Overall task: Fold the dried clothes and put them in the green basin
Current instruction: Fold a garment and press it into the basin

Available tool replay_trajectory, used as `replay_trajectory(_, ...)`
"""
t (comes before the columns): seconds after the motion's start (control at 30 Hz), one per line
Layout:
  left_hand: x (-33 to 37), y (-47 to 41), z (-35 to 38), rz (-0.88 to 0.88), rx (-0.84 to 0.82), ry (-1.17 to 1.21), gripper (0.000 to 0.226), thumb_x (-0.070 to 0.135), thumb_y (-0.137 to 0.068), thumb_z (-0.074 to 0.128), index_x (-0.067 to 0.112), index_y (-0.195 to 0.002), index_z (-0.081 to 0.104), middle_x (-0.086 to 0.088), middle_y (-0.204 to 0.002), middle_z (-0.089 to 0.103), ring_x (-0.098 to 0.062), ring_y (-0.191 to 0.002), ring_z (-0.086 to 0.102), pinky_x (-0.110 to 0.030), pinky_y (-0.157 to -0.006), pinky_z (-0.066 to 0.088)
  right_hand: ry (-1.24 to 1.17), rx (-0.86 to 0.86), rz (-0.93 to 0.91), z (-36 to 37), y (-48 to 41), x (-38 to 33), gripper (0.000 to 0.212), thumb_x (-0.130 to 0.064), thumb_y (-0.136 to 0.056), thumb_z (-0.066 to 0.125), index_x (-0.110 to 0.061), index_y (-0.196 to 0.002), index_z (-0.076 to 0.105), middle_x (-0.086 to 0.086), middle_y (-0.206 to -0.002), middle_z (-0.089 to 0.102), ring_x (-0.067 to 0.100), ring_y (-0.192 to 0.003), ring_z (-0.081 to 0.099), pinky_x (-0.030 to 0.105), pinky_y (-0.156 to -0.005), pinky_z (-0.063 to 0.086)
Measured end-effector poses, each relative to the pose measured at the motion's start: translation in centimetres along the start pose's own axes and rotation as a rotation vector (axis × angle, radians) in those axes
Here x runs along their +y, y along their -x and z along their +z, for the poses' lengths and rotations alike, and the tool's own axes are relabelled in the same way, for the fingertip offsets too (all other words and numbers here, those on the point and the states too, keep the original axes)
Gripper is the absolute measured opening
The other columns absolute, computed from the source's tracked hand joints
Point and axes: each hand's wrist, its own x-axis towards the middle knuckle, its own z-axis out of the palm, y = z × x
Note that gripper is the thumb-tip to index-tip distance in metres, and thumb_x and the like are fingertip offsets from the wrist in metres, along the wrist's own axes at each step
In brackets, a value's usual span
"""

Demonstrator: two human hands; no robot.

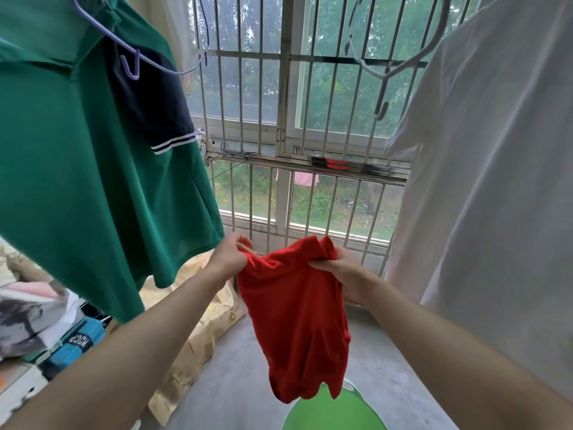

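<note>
Red garment [294, 321] hangs unfolded above the green basin [335, 411], its top edge pinched by the left hand [231, 256] and right hand [341, 271]; green shirt [77, 181] and white shirt [496, 181] remain hung, so most work looks left

green shirt [77, 169] crowding left, white shirt [496, 181] right, open gap between

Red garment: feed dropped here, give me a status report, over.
Left hand and right hand both grip red garment at its top edge. Hangs unfolded above green basin. Path down clear.
</note>
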Motion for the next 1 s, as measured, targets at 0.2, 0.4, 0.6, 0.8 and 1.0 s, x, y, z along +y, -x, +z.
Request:
replay_trajectory(0.2,2.1,2.9,2.6,0.185,-0.589,-0.295,0.062,0.008,-0.072,0.073,0.026,-0.125,0.046,0.001,-0.111,0.063,-0.016,-0.101,0.064,-0.030,-0.085,0.054,0.055,-0.043,0.017,1.0,0.3,0.0,0.016,0.005,-0.085,0.063,-0.006,-0.096,0.062,0.014,-0.090,0.067,0.026,-0.081,0.065,0.041,-0.085,0.053)
replay_trajectory(0.4,1.2,2.3,3.9,0.423,-0.168,-0.699,0.022,0.030,-0.091,0.052,0.030,-0.112,0.058,-0.001,-0.111,0.068,-0.026,-0.106,0.060,-0.041,-0.087,0.047,0.154,-0.005,0.017,-0.2,0.8,-0.1,0.025,-0.001,-0.083,0.069,-0.005,-0.106,0.064,0.013,-0.098,0.069,0.024,-0.087,0.067,0.033,-0.083,0.056)
replay_trajectory(0.6,3.5,3.0,4.1,0.585,-0.271,-0.648,0.026,0.019,-0.094,0.050,0.028,-0.116,0.060,-0.003,-0.109,0.068,-0.024,-0.101,0.061,-0.033,-0.082,0.048,0.106,0.038,-0.015,-1.9,1.6,1.3,0.019,-0.002,-0.081,0.071,-0.011,-0.097,0.067,0.011,-0.097,0.070,0.019,-0.087,0.068,0.028,-0.082,0.057)
replay_trajectory(0.8,5.2,2.6,4.1,0.444,-0.490,-0.538,0.022,0.011,-0.094,0.053,0.011,-0.114,0.063,-0.010,-0.108,0.067,-0.023,-0.100,0.061,-0.032,-0.091,0.046,0.065,0.025,-0.013,-2.3,2.3,2.8,0.021,-0.005,-0.079,0.074,-0.015,-0.097,0.067,0.001,-0.092,0.072,0.009,-0.081,0.070,0.016,-0.067,0.053)
replay_trajectory(1.0,7.0,2.4,2.0,0.297,-0.553,-0.389,0.028,0.009,-0.097,0.049,0.008,-0.123,0.059,-0.007,-0.112,0.064,-0.017,-0.100,0.060,-0.028,-0.091,0.049,0.164,-0.223,0.159,-2.2,2.3,5.8,0.072,-0.023,-0.062,0.086,-0.025,-0.126,0.053,-0.004,-0.122,0.066,0.017,-0.113,0.062,0.036,-0.101,0.046)
